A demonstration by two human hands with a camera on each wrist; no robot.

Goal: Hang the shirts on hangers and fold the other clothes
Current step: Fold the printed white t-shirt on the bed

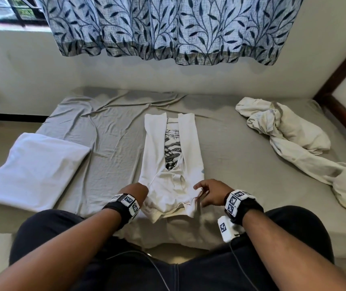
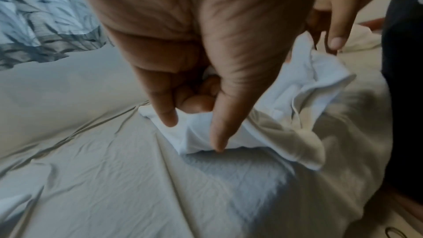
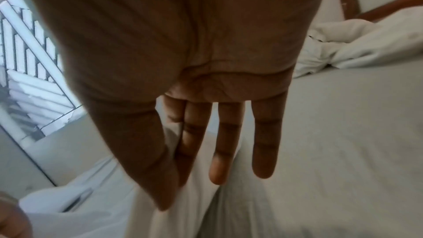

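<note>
Currently: left hand (image 2: 183, 61) pinching near hem corner of white T-shirt (image 1: 174, 156), thumb over folded edge, fingers curled under. Right hand (image 1: 212, 194) at opposite hem corner, thumb and forefinger nipping cloth edge in head view; other fingers (image 3: 226, 142) straight and spread in wrist view. Hem bunched and lifted between both grips. Beyond grips, shirt flat on grey bedsheet (image 1: 113, 131), both sides folded inward, black print showing in the gap. Left of grip: white pillow (image 1: 35, 166). Far right: crumpled white garment (image 1: 289, 139), well apart. Leaf-print curtain (image 1: 167, 28) beyond.
</note>
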